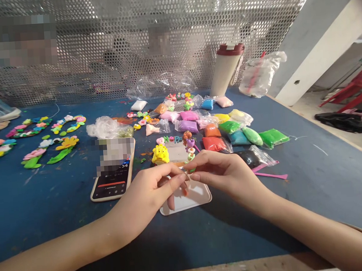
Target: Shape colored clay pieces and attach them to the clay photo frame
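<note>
My left hand (159, 188) is closed in a pinch over a white frame (200, 197) that lies on the table. My right hand (223, 174) pinches too, its fingertips meeting those of the left. Whatever sits between the fingertips is too small and hidden to name. A bit of orange (185, 191) shows just below the left fingers. Clay figures decorate the frame's far part: a yellow spiky one (160, 154) at its left, a purple one (190, 143) and a white flower (191, 153) at its right. Both hands partly cover the frame.
Left of the frame lies a phone (111, 191). Bags of coloured clay, such as a green one (273, 138) and a red one (214, 143), spread behind and right. Pink tools (272, 175) lie nearby. A tumbler (226, 71) stands before the perforated metal screen (87, 55). Clay-flower rings (68, 124) lie left.
</note>
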`<state>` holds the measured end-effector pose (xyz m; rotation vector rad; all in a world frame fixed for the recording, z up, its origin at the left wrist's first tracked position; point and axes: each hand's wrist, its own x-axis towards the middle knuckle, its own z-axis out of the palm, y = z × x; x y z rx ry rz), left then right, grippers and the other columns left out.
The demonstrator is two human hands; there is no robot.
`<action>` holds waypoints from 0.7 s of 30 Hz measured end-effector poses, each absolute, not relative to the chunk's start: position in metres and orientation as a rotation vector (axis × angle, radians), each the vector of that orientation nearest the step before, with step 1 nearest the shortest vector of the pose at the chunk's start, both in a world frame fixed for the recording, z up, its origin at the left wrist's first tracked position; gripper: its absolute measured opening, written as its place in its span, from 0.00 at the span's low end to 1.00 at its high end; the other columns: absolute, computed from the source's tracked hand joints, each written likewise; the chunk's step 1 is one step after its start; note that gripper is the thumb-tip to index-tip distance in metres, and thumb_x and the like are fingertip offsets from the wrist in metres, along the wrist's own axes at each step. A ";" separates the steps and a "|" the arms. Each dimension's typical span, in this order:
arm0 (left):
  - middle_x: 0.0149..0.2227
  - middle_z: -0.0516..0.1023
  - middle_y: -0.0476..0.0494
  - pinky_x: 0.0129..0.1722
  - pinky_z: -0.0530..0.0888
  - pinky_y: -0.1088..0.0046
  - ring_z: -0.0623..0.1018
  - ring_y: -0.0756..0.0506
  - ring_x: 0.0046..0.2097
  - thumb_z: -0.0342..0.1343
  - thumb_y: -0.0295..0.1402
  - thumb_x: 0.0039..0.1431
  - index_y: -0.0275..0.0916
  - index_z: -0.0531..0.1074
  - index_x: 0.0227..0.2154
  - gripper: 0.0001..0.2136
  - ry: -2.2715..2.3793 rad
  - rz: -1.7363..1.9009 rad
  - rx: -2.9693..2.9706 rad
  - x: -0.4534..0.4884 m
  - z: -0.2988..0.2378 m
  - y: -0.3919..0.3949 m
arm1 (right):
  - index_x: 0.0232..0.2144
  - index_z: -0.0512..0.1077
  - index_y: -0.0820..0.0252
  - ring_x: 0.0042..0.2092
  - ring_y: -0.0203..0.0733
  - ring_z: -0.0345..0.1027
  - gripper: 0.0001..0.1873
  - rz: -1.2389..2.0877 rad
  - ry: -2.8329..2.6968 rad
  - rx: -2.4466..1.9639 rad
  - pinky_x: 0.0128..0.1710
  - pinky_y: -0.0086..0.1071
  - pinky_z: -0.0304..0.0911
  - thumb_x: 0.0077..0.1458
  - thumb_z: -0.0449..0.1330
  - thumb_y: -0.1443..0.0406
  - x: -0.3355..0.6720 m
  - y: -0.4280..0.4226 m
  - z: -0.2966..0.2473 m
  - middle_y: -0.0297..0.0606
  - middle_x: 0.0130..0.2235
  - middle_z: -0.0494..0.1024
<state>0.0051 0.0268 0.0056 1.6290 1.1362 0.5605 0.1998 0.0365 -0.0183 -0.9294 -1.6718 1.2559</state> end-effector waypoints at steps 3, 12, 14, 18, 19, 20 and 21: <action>0.30 0.76 0.51 0.25 0.66 0.78 0.71 0.53 0.24 0.50 0.37 0.64 0.38 0.72 0.31 0.11 1.121 0.560 1.614 0.005 0.005 0.027 | 0.35 0.77 0.56 0.39 0.39 0.74 0.04 1.232 -1.650 -0.945 0.42 0.32 0.68 0.55 0.62 0.66 0.200 0.036 -0.017 0.34 0.36 0.80; 0.28 0.75 0.51 0.22 0.66 0.78 0.71 0.53 0.22 0.52 0.39 0.61 0.38 0.73 0.34 0.10 1.068 0.550 1.450 0.006 0.005 0.028 | 0.28 0.76 0.55 0.36 0.39 0.71 0.04 0.914 -1.732 -0.826 0.39 0.34 0.68 0.54 0.64 0.67 0.200 0.033 -0.016 0.34 0.31 0.78; 0.23 0.73 0.52 0.22 0.66 0.79 0.71 0.52 0.22 0.53 0.39 0.61 0.38 0.74 0.37 0.10 1.049 0.555 1.398 0.007 0.005 0.028 | 0.29 0.78 0.53 0.37 0.39 0.71 0.04 0.862 -1.767 -0.795 0.39 0.34 0.68 0.54 0.65 0.67 0.201 0.032 -0.016 0.34 0.32 0.77; 0.18 0.71 0.54 0.22 0.65 0.79 0.69 0.52 0.21 0.55 0.38 0.60 0.39 0.75 0.38 0.09 1.013 0.574 1.339 0.006 0.004 0.027 | 0.31 0.79 0.52 0.36 0.39 0.71 0.05 0.809 -1.796 -0.799 0.37 0.33 0.69 0.53 0.65 0.69 0.200 0.031 -0.017 0.35 0.33 0.76; 0.18 0.71 0.54 0.23 0.65 0.80 0.69 0.53 0.21 0.55 0.38 0.59 0.40 0.75 0.37 0.09 1.004 0.577 1.327 0.006 0.004 0.026 | 0.31 0.79 0.52 0.36 0.39 0.72 0.06 0.784 -1.809 -0.795 0.37 0.33 0.70 0.53 0.65 0.69 0.200 0.031 -0.017 0.35 0.33 0.76; 0.18 0.71 0.54 0.23 0.64 0.80 0.69 0.53 0.21 0.56 0.38 0.59 0.40 0.76 0.36 0.09 0.997 0.583 1.314 0.006 0.003 0.026 | 0.32 0.79 0.52 0.36 0.39 0.72 0.06 0.752 -1.825 -0.788 0.36 0.33 0.70 0.53 0.65 0.70 0.200 0.030 -0.017 0.35 0.33 0.76; 0.18 0.71 0.54 0.23 0.64 0.80 0.69 0.53 0.21 0.56 0.38 0.59 0.40 0.75 0.35 0.08 0.992 0.591 1.303 0.005 0.003 0.026 | 0.32 0.79 0.52 0.36 0.39 0.72 0.07 0.717 -1.846 -0.780 0.36 0.33 0.70 0.54 0.64 0.70 0.200 0.030 -0.017 0.35 0.34 0.76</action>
